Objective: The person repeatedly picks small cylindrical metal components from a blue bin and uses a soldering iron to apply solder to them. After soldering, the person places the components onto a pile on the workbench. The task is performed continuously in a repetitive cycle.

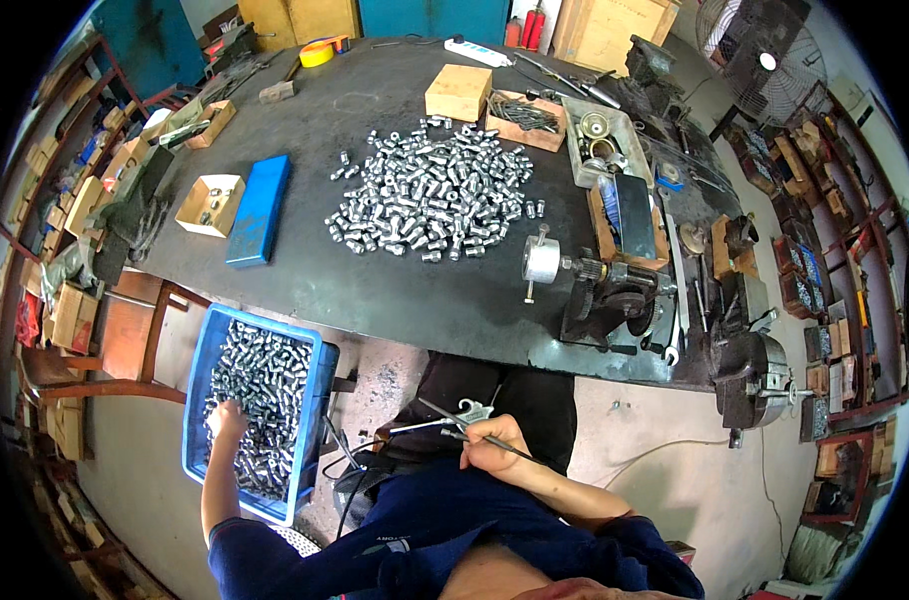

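Observation:
Down in the blue plastic crate (320, 400) at my left, my left hand (228, 420) reaches among a heap of small shiny metal fittings (265, 375). Its fingers are curled, and what they pinch is too small to make out. In front of my lap my right hand (497, 443) is closed round a slender dark file-like rod (443, 411), pointing up and left. Close by the same hand is a silver air blow gun (467, 412) with a long thin nozzle; I cannot tell whether the hand grips it too. A larger pile of metal fittings (430, 190) lies on the dark workbench (305, 290).
On the bench stand a blue case (259, 210), a small open box (211, 205), a wooden block (459, 92) and a geared fixture with a round chuck (615, 285). A vise-like chuck (760, 380) juts from the right edge. A wooden chair (125, 340) is beside the crate.

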Tool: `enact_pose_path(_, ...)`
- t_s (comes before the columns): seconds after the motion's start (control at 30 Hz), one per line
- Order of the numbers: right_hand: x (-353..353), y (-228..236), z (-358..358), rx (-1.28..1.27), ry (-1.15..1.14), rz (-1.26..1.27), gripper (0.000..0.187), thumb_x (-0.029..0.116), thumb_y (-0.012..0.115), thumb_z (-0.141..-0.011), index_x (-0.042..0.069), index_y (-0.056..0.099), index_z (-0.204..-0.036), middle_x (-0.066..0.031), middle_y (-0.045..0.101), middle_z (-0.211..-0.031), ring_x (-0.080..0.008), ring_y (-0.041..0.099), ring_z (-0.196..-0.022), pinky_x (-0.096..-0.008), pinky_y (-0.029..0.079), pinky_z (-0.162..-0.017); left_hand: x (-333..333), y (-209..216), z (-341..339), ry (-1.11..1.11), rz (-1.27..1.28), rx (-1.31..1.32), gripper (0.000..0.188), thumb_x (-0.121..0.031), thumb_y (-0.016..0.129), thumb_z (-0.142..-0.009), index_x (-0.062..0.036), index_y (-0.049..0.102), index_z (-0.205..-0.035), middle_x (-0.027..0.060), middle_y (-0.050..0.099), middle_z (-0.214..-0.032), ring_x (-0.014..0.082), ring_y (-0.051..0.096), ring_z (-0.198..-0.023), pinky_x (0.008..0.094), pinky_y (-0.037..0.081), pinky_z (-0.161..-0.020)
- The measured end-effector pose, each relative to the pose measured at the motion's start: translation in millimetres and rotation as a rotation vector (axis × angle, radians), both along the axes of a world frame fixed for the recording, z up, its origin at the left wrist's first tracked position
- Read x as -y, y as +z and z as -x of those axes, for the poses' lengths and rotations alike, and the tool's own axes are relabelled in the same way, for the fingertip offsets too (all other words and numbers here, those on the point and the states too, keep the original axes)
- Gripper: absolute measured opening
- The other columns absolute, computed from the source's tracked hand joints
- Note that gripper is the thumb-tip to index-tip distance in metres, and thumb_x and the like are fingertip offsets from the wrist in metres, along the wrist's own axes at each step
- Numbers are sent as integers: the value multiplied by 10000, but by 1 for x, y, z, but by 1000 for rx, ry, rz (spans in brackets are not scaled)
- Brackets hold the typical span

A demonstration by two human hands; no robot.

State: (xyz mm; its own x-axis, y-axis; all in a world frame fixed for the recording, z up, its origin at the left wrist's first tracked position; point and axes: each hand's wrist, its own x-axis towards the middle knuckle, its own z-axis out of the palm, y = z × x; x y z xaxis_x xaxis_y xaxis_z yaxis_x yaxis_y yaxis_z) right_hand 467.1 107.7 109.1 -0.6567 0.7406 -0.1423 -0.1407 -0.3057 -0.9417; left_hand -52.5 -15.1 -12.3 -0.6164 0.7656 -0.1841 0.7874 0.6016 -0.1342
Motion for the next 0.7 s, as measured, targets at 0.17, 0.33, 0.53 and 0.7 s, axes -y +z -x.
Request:
enact_pose_path(0.17, -1, 3, 0, 14, 8, -23, 260, -33, 506, -711, 31, 373, -498, -16, 419, -516, -111, 521, -518, -287, 475, -509, 6, -11, 3, 7, -37, -81, 145, -186, 627, -659, -65, 617, -738, 152, 654, -774, 345, 641, -758, 447, 505, -686)
enact_pose_path(0.33, 0, -12, 0, -11, 33, -35, 219, -3, 538, -742, 27, 439, -549, -14, 457, -559, -116, 546, -554, -296, 497, -534, -3, 8, -11, 93, 10, -77, 130, -154, 599, -668, -73, 605, -769, 171, 655, -841, 348, 643, -801, 427, 514, -722)
enact_pose_path(0.53, 3, -16, -1, -147, -13, 86, 267, 133, 710, -744, 14, 494, -640, -60, 518, -653, -148, 555, -589, -335, 515, -547, -68, 109, -102, 79, -585, 1055, 276, -133, 575, -738, 88, 581, -903, 131, 635, -731, 180, 619, -598, 291, 497, -563)
enact_pose_path(0.7, -4, 9, 15, -5, -13, -158, 266, -53, 520, -697, 34, 330, -533, -19, 373, -565, -90, 406, -500, -305, 484, -501, -99, 134, -216, -27, -485, 1785, 285, -135, 578, -794, 83, 576, -977, 142, 626, -823, 223, 645, -679, 312, 515, -695)
